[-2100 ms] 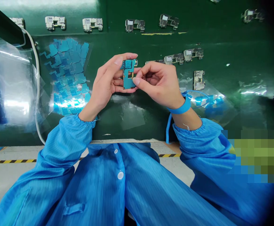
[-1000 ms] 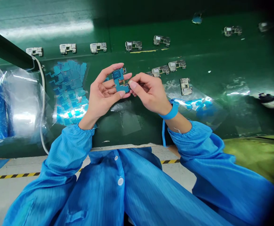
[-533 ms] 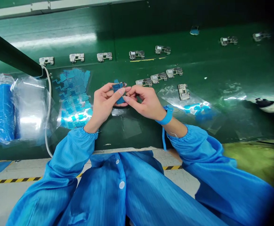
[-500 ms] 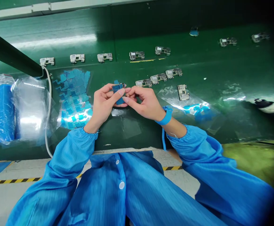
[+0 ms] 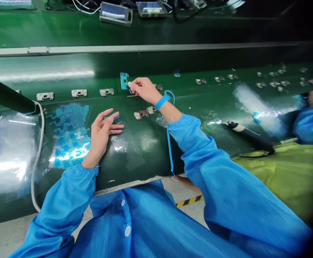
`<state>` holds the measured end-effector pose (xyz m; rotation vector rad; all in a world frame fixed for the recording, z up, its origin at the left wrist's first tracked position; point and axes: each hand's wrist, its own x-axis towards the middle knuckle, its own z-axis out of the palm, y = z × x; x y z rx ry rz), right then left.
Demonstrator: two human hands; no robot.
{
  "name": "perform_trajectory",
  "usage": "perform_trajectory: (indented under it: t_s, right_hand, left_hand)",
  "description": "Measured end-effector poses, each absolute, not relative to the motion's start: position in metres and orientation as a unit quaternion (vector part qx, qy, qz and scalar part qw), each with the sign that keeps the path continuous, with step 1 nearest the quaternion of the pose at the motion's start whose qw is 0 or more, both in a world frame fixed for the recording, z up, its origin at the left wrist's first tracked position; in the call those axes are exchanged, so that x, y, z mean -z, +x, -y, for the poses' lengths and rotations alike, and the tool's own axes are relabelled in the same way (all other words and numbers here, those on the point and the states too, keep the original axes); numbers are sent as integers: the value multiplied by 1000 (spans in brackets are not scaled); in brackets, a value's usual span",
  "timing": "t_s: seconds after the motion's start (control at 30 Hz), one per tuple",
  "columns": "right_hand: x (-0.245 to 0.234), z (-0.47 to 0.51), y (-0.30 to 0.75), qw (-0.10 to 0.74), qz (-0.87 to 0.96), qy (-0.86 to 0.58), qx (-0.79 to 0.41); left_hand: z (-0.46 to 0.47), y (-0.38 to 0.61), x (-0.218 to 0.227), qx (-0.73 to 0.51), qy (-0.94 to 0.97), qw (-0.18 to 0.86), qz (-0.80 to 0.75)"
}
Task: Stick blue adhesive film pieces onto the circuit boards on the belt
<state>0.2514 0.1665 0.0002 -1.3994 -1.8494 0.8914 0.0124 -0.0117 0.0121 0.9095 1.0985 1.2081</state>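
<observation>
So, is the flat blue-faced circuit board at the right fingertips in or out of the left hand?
Out: the board is at the right hand; the left hand is apart and spread open.

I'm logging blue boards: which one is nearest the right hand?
The blue board at the fingertips of the right hand; the other blue one lies apart, farther right.

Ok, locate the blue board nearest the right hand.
In the head view, the blue board is upper centre, at the right hand, right of a silver board.
</observation>
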Motion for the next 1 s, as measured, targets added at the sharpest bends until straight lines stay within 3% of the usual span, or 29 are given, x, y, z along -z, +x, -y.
perform_trajectory:
  t_s: [0.1, 0.2, 0.4, 0.47, 0.57, 0.63, 0.73, 0.8, 0.9, 1.0]
  right_hand:
    - [-3, -211, 269, 172, 758, -597, -198]
    - [-4, -223, 276, 92, 785, -586, -179]
    - [-20, -205, 266, 190, 785, -543, -230]
    - [-27, -182, 249, 304, 756, -505, -285]
    - [-31, -126, 211, 486, 605, -397, -490]
    - [-28, -86, 185, 486, 535, -364, -587]
    - [-22, -41, 169, 403, 555, -339, -644]
    - [-17, -31, 178, 352, 661, -352, -562]
    - [-8, -41, 204, 281, 809, -403, -324]
    - [3, -60, 219, 174, 869, -415, -208]
  left_hand:
    - [10, 9, -11, -514, 408, 584, -477]
    - [9, 8, -11, -507, 412, 582, -485]
    - [10, 8, -11, -499, 424, 584, -479]
    - [10, 8, -7, -490, 433, 590, -474]
    - [9, 11, 0, -489, 464, 586, -449]
    - [10, 14, 1, -521, 481, 569, -416]
    - [10, 16, -4, -594, 471, 535, -373]
    - [8, 13, -10, -636, 442, 508, -377]
    - [0, 3, -14, -670, 374, 482, -422]
    - [-7, -8, -15, -657, 328, 498, -461]
